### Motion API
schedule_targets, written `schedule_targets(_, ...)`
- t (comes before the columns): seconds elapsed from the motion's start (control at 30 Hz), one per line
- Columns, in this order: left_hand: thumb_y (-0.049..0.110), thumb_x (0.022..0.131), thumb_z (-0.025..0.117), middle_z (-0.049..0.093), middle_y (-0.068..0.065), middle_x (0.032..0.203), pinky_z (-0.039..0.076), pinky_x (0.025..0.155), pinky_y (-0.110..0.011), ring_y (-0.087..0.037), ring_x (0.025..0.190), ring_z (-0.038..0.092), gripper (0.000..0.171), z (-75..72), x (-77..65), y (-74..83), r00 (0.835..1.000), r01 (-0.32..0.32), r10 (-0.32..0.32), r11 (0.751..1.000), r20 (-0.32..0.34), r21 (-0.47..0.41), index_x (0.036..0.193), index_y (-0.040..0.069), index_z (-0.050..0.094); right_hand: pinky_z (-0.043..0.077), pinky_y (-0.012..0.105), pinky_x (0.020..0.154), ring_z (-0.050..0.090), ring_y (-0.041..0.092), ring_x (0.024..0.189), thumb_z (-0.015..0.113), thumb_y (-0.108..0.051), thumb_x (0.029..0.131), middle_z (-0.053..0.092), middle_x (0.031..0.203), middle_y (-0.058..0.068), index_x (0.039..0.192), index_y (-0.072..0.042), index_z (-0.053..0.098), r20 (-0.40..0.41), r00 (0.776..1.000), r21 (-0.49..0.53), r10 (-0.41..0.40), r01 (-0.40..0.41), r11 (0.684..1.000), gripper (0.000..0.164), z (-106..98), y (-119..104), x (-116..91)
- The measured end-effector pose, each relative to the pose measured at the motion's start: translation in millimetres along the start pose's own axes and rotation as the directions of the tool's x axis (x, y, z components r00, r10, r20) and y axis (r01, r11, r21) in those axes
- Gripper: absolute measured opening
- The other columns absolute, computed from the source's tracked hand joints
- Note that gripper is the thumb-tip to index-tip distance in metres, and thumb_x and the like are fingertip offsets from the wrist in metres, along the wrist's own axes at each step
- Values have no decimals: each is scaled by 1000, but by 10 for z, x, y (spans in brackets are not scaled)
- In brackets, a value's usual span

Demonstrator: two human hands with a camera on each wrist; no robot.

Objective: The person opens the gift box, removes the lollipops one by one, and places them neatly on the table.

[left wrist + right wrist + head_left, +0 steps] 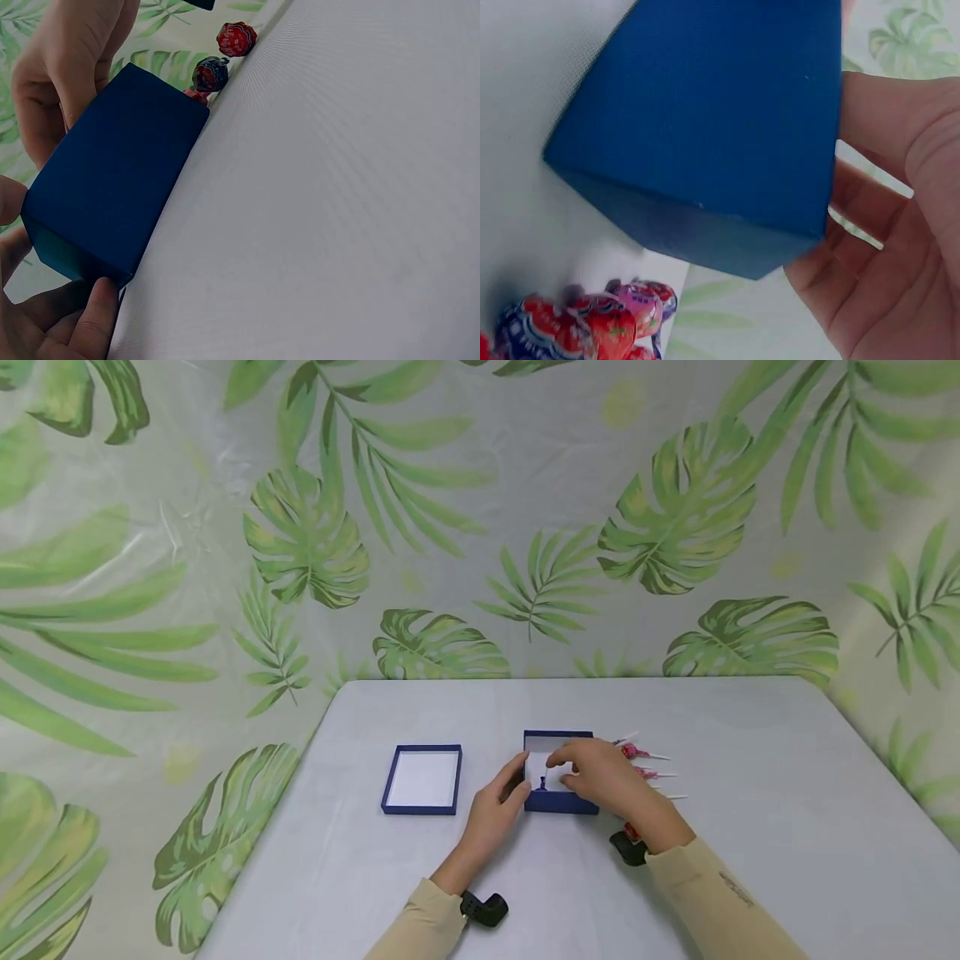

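A blue box (561, 802) with a white inside stands on the table. My left hand (491, 814) holds its left side, thumb and fingers at the wall and corners. Inside the box lies a lollipop with a dark blue wrapper (542, 784) and a white stick, close to the near wall. My right hand (603, 774) reaches into the box from the right. One of its fingertips is at the stick, and the thumb stands apart from it. In the right wrist view the box (705, 112) hides these fingertips.
Right of the box lie several wrapped lollipops (628, 750), partly behind my right hand; the right wrist view shows their round heads (607, 322). A shallow blue-rimmed lid or tray (422, 811) lies to the left. Leaf-patterned sheeting (540, 585) hangs behind the white table (337, 860).
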State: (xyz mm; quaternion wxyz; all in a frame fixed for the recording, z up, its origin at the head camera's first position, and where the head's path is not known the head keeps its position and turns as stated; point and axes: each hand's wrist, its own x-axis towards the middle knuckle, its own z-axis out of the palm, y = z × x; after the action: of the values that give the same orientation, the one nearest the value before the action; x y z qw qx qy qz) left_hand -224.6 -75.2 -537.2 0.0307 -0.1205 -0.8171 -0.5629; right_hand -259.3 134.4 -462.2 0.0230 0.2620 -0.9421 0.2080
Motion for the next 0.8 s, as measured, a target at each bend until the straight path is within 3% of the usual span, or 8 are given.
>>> schedule_targets(0.23,29,104,57,49,12,149,37,113,-33,-10,137,43,48,-6,9,-10,1000,-8,8,1000,-9,0,150,36,49,53,50,96,65,26,111,81,-11,85,72,113,2,111,-17,78,62,998,-11,21,-20,1000,27,102,17,131)
schedule_targets(0.33,32,104,56,48,11,149,38,113,-33,-10,137,44,47,-6,-5,-5,1000,-9,9,1000,-7,-3,150,36,48,52,50,97,64,27,113,81,-11,84,72,114,3,111,-17,78,80,997,-14,21,-20,1000,28,122,19,160)
schedule_targets(0.67,38,104,53,46,9,152,38,113,-35,-13,139,43,48,-8,-3,30,1000,-12,12,1000,3,5,152,34,47,55,50,93,65,27,108,83,-15,84,72,113,3,110,-17,78,114,992,-47,57,-52,998,27,106,-11,240)
schedule_targets(0.8,38,104,54,46,9,151,38,113,-34,-13,139,42,48,-10,-2,26,1000,-9,9,1000,2,6,152,33,47,57,45,84,66,23,97,82,-14,84,73,107,2,106,-18,79,127,991,-64,46,-38,997,23,117,-1,266)
